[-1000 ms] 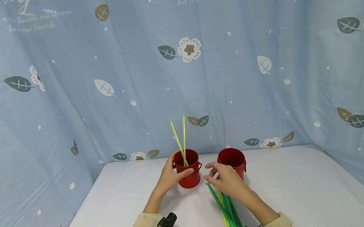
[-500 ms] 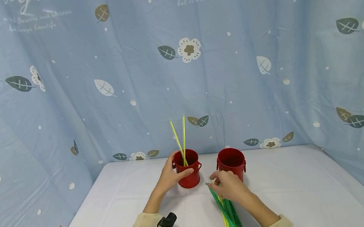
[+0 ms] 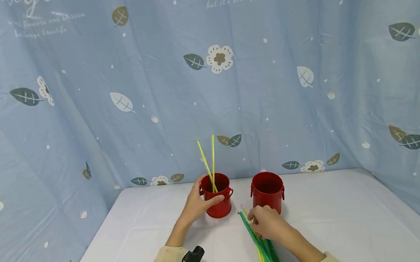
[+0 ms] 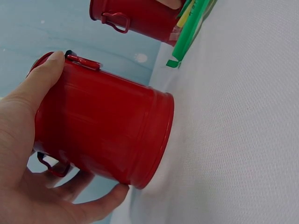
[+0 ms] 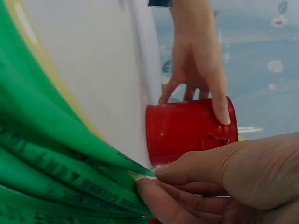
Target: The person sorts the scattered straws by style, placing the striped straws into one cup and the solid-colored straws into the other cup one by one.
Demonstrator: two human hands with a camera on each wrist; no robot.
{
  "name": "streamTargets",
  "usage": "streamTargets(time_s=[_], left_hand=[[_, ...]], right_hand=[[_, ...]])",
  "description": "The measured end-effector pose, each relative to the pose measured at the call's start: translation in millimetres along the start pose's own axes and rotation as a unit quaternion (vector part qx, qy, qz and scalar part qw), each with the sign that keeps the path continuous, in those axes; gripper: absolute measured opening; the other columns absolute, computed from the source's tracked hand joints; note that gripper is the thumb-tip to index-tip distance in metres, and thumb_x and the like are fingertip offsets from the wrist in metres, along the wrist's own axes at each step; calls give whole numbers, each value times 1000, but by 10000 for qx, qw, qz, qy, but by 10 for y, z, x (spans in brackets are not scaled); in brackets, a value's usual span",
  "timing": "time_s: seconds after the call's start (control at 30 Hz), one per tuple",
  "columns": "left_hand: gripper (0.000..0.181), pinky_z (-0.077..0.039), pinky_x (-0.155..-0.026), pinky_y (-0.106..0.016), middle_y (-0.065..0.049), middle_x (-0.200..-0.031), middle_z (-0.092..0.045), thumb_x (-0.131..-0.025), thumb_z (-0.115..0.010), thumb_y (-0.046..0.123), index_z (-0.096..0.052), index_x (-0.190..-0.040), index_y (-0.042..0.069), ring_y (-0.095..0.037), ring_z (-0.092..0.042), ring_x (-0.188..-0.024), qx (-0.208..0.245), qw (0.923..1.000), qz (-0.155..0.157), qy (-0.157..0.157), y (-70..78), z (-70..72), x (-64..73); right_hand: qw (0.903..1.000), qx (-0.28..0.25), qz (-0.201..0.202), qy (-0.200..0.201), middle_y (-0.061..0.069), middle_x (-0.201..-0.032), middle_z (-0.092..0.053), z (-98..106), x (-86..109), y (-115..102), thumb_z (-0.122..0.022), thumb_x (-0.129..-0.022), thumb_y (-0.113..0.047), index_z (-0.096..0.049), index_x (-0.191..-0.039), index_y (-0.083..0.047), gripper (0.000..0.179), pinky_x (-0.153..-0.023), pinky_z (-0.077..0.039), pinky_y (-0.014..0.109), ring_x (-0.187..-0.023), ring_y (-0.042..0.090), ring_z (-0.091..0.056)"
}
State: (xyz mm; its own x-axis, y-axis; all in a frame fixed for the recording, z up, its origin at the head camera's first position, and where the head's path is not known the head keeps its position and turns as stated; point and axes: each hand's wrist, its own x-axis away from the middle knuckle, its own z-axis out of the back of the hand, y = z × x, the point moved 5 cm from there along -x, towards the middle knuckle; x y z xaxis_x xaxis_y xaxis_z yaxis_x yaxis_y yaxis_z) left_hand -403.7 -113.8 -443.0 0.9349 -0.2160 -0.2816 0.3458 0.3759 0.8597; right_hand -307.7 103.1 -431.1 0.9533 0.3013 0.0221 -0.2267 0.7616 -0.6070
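Note:
My left hand grips the left red bucket, thumb near the rim and fingers round the far side, as the left wrist view also shows. Two thin yellow sticks lean crossed inside this bucket. My right hand is over a bundle of long green printed plastic strips and yellow sticks. Between its thumb and forefinger it pinches a yellow stick, whose pale tip pokes out past the fingers. In the right wrist view, that tip lies beside the green strips.
A second red bucket stands upright just behind my right hand, with side handles. White cloth covers the table. A blue printed curtain hangs behind and at both sides.
My right hand has moved down and slightly right, from beside the second bucket onto the bundle, and now pinches a yellow stick. My left hand and its bucket stay put.

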Motion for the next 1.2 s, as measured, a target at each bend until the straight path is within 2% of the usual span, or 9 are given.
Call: streamTargets(time_s=[0.23,0.47,0.6,0.77,1.0,1.2], left_hand=[[89,-47,-103,-56,-3,-146,-48,-79,-82,35,-32,-151,18,-31,-45,-136,128,9999,-77,16,-9,-7,-5],[93,-47,-104,-54,-4,-148,-46,-78,-81,40,-30,-152,18,-31,-44,-137,32,10000,1,-2,0,-3,14],[92,-47,-104,-54,-4,-147,-47,-78,-82,40,-30,-151,19,-30,-45,-136,50,10000,-41,5,15,-2,15],[93,-46,-105,-53,-3,-147,-47,-79,-82,39,-29,-152,15,-30,-46,-135,44,10000,-63,8,22,-2,14],[92,-47,-104,-55,-3,-147,-47,-79,-82,39,-30,-152,17,-31,-45,-136,106,9999,-53,15,19,5,12],[91,-47,-104,-54,-3,-147,-46,-78,-82,40,-31,-151,20,-31,-45,-136,99,9999,-31,12,5,4,12]], right_hand=[[9996,161,-216,-46,2,-70,-59,-42,18,27,-76,-82,-5,-69,-109,2,29,-50,-53,21,-48,11,-57],[9978,346,-561,-78,3,-70,-58,-94,31,49,-83,-76,-15,-69,-109,-1,39,-52,-53,22,-52,14,-56],[9969,501,-613,-29,2,-70,-57,-117,32,37,-84,-75,-16,-68,-110,-1,41,-53,-52,23,-54,14,-55],[9958,623,-668,89,3,-74,-60,-140,40,0,-86,-73,-15,-67,-114,-1,48,-54,-52,22,-57,13,-53],[9955,171,-936,9,7,-75,-59,-175,58,-14,-84,-73,-10,-62,-121,-1,53,-48,-52,22,-48,18,-59],[9960,22,-889,-18,7,-68,-56,-173,46,12,-84,-75,-11,-60,-126,-2,57,-49,-52,22,-47,18,-61]])
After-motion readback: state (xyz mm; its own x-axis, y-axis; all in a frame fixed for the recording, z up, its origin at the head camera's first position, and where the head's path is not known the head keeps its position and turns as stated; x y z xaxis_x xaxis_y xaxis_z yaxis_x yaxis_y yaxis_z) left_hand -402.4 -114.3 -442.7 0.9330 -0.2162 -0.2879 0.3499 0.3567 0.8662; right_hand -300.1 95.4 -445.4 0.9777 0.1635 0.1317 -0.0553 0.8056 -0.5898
